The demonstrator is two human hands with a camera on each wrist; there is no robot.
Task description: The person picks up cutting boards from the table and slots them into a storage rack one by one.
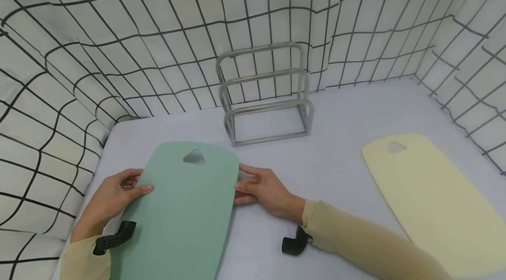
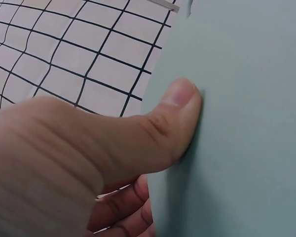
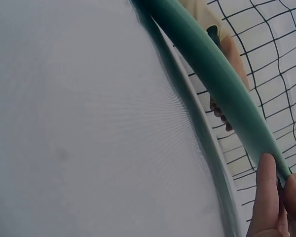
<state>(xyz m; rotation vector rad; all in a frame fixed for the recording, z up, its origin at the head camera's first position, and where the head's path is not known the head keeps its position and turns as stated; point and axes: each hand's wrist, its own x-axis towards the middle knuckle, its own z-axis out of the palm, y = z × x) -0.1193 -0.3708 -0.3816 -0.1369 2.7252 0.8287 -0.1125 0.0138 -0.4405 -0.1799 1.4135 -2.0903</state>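
A green cutting board (image 1: 189, 214) with a cut-out handle hole is held between both hands, its near end running out of the head view. My left hand (image 1: 114, 196) grips its left edge; the thumb (image 2: 175, 123) lies on the upper face, and the other fingers go behind it in the left wrist view. On the opposite edge, my right hand (image 1: 266, 190) pinches the board. In the right wrist view the green edge (image 3: 222, 84) stands off the white surface, with fingers (image 3: 266, 197) on one side and the thumb on the other.
A metal rack (image 1: 266, 106) with three upright loops stands behind the green board. Over on the right lies a pale yellow cutting board (image 1: 431, 201), flat on the white table (image 1: 332, 148). Grid-patterned cloth walls (image 1: 166, 52) enclose the back and both sides.
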